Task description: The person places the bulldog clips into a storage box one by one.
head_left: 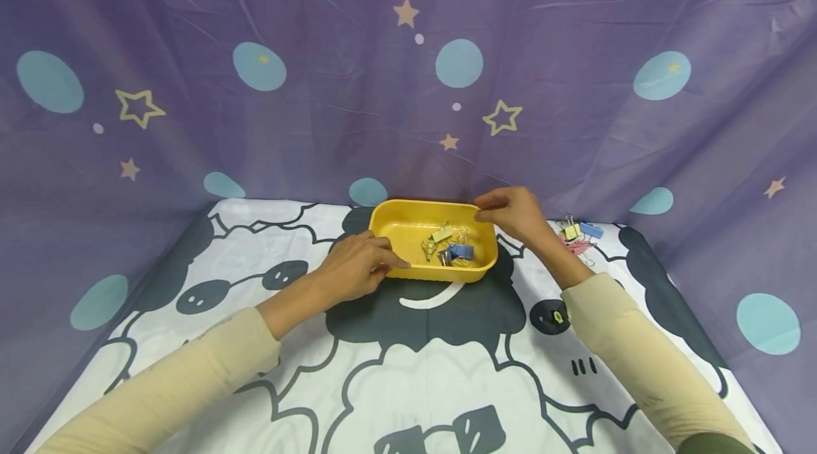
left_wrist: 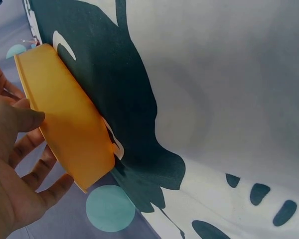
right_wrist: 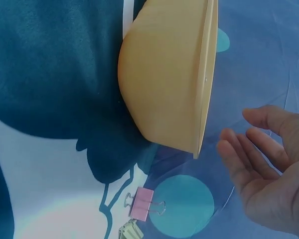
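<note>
A yellow plastic tray (head_left: 418,272) stands at the back of the cloth-covered table in the head view. Several small clips lie in it, among them a blue binder clip (head_left: 461,251) and a pale yellow binder clip (head_left: 442,233). My left hand (head_left: 357,266) holds the tray's left end, its thumb (left_wrist: 30,119) on the wall near the rim and its fingers spread round the edge. Over the back right corner is my right hand (head_left: 513,213). In the right wrist view this hand (right_wrist: 269,169) has loosely bent fingers, holds nothing and is apart from the tray wall (right_wrist: 164,74).
Right of the tray lies a loose group of binder clips: a yellow clip (head_left: 571,231), a blue clip (head_left: 591,230) and a pink clip (right_wrist: 141,203). Close behind the tray hangs a purple curtain (head_left: 332,120). A small yellow-green piece (head_left: 557,316) lies beside the right sleeve.
</note>
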The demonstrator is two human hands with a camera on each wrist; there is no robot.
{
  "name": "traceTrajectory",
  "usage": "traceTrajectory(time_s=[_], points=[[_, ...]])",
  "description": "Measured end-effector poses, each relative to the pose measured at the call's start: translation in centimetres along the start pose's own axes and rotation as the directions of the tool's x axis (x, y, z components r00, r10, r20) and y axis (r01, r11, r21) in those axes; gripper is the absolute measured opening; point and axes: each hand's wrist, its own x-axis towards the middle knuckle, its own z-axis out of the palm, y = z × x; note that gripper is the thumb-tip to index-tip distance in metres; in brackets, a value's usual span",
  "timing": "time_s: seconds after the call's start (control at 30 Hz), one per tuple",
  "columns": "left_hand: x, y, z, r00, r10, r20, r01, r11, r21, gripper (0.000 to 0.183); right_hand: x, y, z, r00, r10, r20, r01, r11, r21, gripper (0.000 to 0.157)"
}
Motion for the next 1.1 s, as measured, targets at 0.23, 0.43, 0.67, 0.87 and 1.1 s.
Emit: traceTrajectory(time_s=[0.23,0.43,0.67,0.87,1.1], points=[[0.0,0.1,-0.1,1.000,-0.001,-0.001,0.001,1.000,-0.002,0.042,-0.5,0.5,-1.1,0.999,0.031,-0.016,-0.031,0.999,0.012,0.047],[0.1,0.0,0.0,1.000,0.007,-0.001,-0.007,1.000,-0.005,0.041,-1.0,1.2,-1.8,0.998,0.021,-0.060,-0.020,1.000,0.015,0.046],[0.0,-0.2,0.1,1.000,0.018,-0.018,-0.018,1.000,-0.003,0.042,-1.6,1.8,-2.6,0.997,0.041,-0.063,-0.041,0.999,0.008,0.047],[0.0,-0.1,-0.1,1.000,0.016,-0.016,-0.016,1.000,-0.004,0.042,-1.9,2.5,-3.2,0.996,0.057,-0.069,-0.058,0.998,-0.003,0.050],[0.0,0.1,-0.2,1.000,0.008,-0.011,-0.008,1.000,-0.008,0.042,-2.4,4.2,-4.0,0.993,0.074,-0.098,-0.080,0.994,-0.067,0.054]])
